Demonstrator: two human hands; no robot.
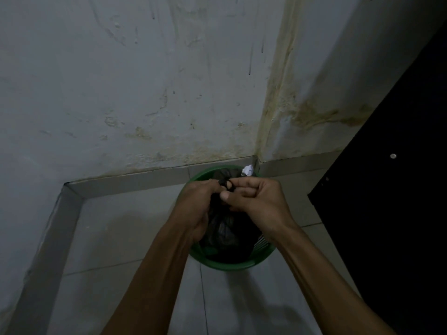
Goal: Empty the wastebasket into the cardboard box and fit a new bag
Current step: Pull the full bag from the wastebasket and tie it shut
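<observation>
Both hands meet over the basket: the left hand (197, 204) curls around the gathered neck of the black bag (227, 234), while the right hand (251, 198) pinches a twisted black strip of the same bag between thumb and fingers (a knot, it seems). The bag's body sits inside the green wastebasket (232, 264), which stands on the tiled floor (116, 238) in the corner of the stained wall (145, 81). A crumpled white paper (248, 169) shows at the far rim. A dark panel (391, 189) stands to the right.

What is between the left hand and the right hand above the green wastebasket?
In the head view, the gathered neck of the black bag lies between the left hand and the right hand; both grip it over the wastebasket.
</observation>
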